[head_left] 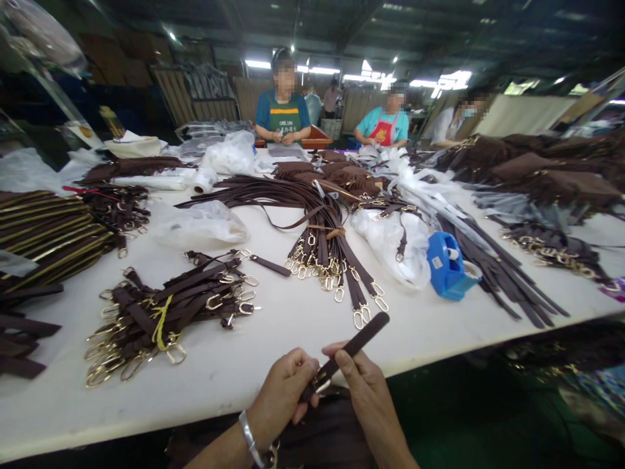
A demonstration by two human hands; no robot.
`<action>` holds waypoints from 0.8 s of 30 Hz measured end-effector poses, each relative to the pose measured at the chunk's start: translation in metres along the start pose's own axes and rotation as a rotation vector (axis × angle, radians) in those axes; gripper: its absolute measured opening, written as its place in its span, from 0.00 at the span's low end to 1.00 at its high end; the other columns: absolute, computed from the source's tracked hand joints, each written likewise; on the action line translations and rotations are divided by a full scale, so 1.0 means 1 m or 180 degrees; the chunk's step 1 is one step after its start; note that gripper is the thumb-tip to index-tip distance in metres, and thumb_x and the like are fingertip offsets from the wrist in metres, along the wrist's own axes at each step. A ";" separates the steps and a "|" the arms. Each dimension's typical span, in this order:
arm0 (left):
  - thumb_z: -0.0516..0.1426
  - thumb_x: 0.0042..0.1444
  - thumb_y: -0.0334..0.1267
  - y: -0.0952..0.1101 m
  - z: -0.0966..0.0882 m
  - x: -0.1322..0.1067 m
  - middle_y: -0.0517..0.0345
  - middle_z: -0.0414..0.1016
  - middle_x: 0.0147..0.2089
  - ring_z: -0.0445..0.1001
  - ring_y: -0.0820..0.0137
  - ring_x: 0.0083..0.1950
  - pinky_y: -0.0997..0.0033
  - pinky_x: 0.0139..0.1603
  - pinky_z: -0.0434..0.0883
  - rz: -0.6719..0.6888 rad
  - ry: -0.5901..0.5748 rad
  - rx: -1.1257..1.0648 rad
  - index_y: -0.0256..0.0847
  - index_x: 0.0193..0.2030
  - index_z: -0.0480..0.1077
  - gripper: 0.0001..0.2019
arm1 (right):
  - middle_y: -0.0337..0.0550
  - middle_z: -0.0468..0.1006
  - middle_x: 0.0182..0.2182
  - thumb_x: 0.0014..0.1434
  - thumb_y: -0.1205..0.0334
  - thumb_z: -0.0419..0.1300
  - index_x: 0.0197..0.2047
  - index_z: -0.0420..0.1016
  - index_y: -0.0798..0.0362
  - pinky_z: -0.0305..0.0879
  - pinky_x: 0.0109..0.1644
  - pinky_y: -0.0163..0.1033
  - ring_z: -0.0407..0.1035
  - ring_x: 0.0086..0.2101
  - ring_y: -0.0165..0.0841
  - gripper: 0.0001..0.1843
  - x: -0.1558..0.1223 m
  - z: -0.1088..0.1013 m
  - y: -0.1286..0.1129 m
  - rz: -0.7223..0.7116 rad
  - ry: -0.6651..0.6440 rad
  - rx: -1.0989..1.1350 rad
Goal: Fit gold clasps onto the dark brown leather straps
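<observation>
brown strap (365,337) in each closed grip (286,383) (364,381)

At six o'clock, the lower end of a flat dark brown strap with a rounded tip (364,337) is hidden by the left hand (286,387), and its small metal fitting (323,387) shows too little to tell its form. Both the left and right hand's (364,384) forearms, and the dark brown material (325,436) beneath, run off the bottom edge. At nine o'clock, the left edge cuts a gold-edged brown stack (43,228). At three, the white label on a blue plastic dispenser (446,270) is unreadable. At four, multicoloured patterned cloth (603,397) is blurred and cut off. Near twelve, a green apron's (284,120) lower lettering is too small.
</observation>
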State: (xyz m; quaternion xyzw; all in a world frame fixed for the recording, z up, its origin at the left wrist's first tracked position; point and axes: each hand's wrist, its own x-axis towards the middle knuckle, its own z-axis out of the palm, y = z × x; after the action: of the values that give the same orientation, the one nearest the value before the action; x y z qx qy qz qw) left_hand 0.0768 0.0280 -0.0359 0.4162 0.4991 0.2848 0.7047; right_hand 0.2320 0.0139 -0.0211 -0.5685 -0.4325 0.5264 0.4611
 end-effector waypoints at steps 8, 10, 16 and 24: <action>0.52 0.62 0.55 0.002 0.000 0.000 0.64 0.72 0.21 0.55 0.83 0.11 0.84 0.10 0.47 0.0145 -0.0209 -0.0208 0.40 0.39 0.64 0.18 | 0.29 0.58 0.19 0.61 0.45 0.58 0.40 0.76 0.56 0.46 0.24 0.34 0.51 0.21 0.25 0.20 0.010 -0.002 -0.010 0.0121 -0.0286 -0.0068; 0.57 0.59 0.54 0.007 0.001 -0.004 0.64 0.71 0.23 0.56 0.83 0.13 0.84 0.11 0.50 0.0225 -0.0374 -0.0299 0.39 0.42 0.67 0.18 | 0.30 0.60 0.21 0.60 0.46 0.59 0.37 0.74 0.55 0.46 0.24 0.33 0.51 0.22 0.25 0.18 0.015 -0.001 -0.013 0.0071 -0.0354 -0.0077; 0.66 0.50 0.49 0.023 0.001 -0.008 0.63 0.69 0.24 0.60 0.82 0.17 0.83 0.11 0.46 0.0067 -0.0119 -0.0692 0.37 0.35 0.71 0.17 | 0.35 0.70 0.26 0.64 0.46 0.54 0.42 0.75 0.53 0.62 0.35 0.35 0.66 0.30 0.31 0.19 0.019 -0.002 -0.012 -0.0255 -0.0500 -0.0214; 0.57 0.62 0.46 0.021 -0.018 0.000 0.66 0.69 0.25 0.46 0.88 0.14 0.81 0.16 0.45 0.0171 0.0069 -0.1267 0.40 0.36 0.65 0.11 | 0.41 0.78 0.39 0.67 0.49 0.50 0.49 0.72 0.47 0.65 0.47 0.37 0.72 0.41 0.35 0.16 -0.012 -0.012 0.033 -0.0254 -0.0851 -0.0941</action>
State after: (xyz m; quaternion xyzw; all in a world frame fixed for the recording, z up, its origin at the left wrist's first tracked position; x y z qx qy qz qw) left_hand 0.0601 0.0431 -0.0206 0.2787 0.4292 0.4010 0.7598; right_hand 0.2436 -0.0053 -0.0507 -0.5374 -0.5846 0.5093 0.3316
